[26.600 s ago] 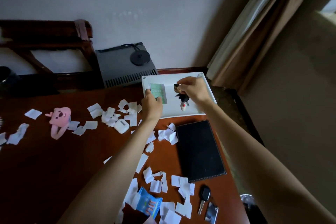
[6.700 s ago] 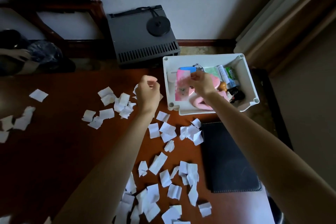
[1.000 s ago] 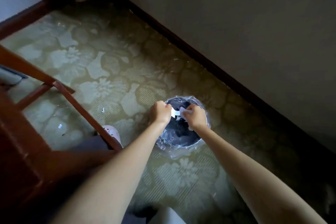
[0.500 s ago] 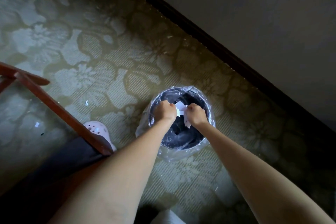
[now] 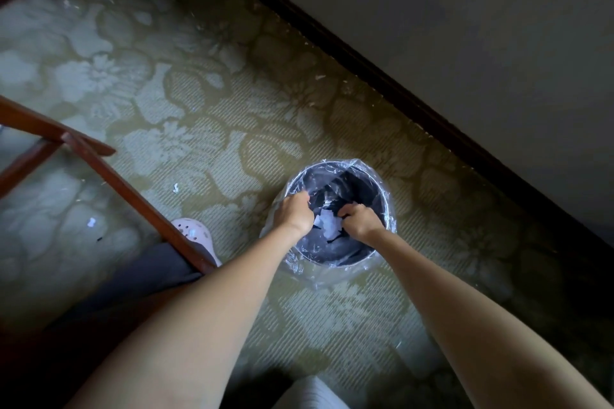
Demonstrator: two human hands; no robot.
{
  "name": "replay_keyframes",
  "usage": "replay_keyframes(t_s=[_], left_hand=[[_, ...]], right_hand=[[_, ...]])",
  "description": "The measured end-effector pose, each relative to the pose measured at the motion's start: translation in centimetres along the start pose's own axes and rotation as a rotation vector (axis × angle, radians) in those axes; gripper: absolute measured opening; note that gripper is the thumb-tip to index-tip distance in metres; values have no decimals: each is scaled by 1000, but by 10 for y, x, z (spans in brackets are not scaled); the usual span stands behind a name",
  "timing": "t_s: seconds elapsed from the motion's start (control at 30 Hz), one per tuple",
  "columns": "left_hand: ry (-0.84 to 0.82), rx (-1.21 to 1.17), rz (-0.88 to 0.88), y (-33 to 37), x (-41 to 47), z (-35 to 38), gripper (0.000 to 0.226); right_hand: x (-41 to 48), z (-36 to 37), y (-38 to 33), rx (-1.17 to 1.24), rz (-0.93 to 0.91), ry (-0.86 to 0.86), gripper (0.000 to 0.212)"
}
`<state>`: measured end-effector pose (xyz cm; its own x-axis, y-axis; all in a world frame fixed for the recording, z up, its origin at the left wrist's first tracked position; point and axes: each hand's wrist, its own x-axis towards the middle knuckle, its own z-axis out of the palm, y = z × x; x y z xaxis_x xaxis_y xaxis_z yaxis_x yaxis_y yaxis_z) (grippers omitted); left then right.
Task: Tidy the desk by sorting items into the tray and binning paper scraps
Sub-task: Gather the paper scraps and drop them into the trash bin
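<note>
**A:** White torn paper scraps (image 5: 327,224) show pale inside the round dark bin lined with a clear plastic bag (image 5: 382,191), between the two hands. Have they been let go?

**B:** I can't tell. The left hand (image 5: 294,214) and right hand (image 5: 360,221) hang close together over the bin's mouth, not touching. Each has its fingers curled, and whether either grips paper is hidden.

**A:** How should the drop be done well?

**B:** I'd open both hands fully, low inside the rim, and flick the fingers so nothing clings. The plastic looks loose, so scraps could catch in its folds.

**A:** And outside the bin?

**B:** Small white bits (image 5: 175,188) lie on the green floral carpet (image 5: 206,83), left of the bin and well apart from it. They probably need collecting too.
</note>
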<state>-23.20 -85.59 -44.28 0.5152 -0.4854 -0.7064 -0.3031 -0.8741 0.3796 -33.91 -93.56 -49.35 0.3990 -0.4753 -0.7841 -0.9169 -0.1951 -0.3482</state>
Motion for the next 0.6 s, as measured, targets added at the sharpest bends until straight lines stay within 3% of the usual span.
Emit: replay_keyframes(t_s=[0.17,0.33,0.47,0.6], left_hand=[[88,92,67,7,-49,-36,37],[330,303,204,17,-112,-92,33],[592,416,295,30,-183,-149,33],[848,400,268,13,-265,-208,34]], right_hand=[[-42,-13,-19,-266,-92,128,36],[-111,-44,-72,-499,-318,406,36],[-190,-71,-130,-479,-525,713,32],[-268,-82,-188,-374,-786,944,26]])
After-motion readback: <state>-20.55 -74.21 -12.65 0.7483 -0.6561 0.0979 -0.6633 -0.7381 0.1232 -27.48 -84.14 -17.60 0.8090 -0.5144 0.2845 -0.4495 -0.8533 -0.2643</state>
